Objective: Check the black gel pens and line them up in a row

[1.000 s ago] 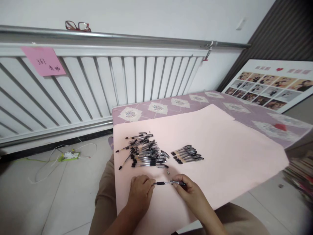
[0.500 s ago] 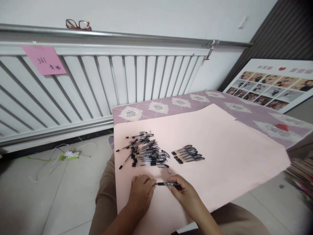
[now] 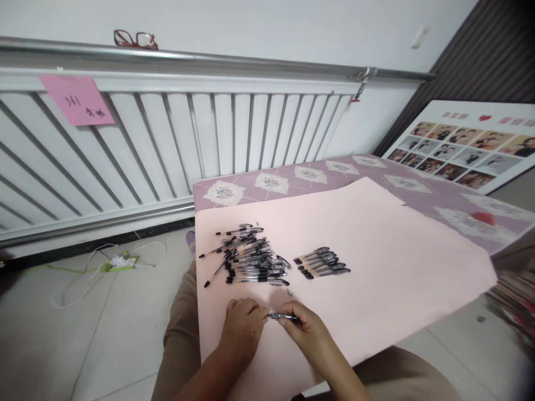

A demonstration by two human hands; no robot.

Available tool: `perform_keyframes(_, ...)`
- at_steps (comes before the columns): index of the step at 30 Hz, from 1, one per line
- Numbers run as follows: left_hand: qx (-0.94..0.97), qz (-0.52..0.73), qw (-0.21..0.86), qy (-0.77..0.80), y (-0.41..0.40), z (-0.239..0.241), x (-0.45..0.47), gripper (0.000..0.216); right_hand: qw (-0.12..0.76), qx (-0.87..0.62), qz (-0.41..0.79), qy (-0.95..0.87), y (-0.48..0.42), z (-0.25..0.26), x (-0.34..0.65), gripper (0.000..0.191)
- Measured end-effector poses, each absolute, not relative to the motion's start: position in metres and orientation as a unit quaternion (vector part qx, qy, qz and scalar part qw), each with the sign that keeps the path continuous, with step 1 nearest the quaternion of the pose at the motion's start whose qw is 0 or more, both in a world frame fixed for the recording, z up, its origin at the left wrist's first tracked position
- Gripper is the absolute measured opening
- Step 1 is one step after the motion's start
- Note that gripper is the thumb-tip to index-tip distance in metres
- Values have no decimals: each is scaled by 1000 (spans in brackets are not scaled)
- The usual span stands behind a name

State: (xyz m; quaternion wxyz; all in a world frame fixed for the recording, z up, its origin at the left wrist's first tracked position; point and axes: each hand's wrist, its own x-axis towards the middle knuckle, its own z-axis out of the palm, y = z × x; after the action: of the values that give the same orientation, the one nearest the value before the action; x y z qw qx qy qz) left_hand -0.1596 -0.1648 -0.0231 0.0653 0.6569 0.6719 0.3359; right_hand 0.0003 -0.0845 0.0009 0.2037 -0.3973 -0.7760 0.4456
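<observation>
My left hand [image 3: 243, 328] and my right hand [image 3: 304, 328] meet near the front edge of a pink paper sheet [image 3: 388, 262], both pinched on one black pen [image 3: 279, 316] held level between them. The left holds the pen's body and the right holds its cap end. Just beyond my hands lies a loose heap of black pens [image 3: 246, 259]. To its right is a small neat row of capped pens [image 3: 321, 264]. A tiny loose part [image 3: 288, 292] rests on the paper by the heap.
The paper covers a table with a purple patterned cloth [image 3: 376, 172]. A white radiator [image 3: 167, 145] with a pink note [image 3: 77, 100] stands behind, red glasses [image 3: 134, 40] on its rail. A photo board [image 3: 463, 147] leans at right. A power strip and cables [image 3: 119, 260] lie on the floor.
My right hand has slid left toward my left hand, pushing the cap onto the pen. The visible length of pen between my hands has shrunk.
</observation>
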Motion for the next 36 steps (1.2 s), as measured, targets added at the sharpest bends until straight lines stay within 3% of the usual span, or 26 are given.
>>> perform_keyframes(18, 667, 358, 14, 653, -166, -25, -160, 22, 214, -387, 436, -784, -88, -1, -7, 10)
perform_keyframes(29, 701, 346, 12, 623, -170, -34, -153, 18, 70, -325, 109, -937, -99, 9, -9, 7)
perform_keyframes(32, 706, 367, -3, 605, -171, -32, -153, 20, 64, -323, 88, -940, -87, 12, 5, 9)
perform_keyframes(36, 706, 383, -31, 594, -171, -30, -155, 21, 120, -375, 100, -914, -50, 20, 50, 15)
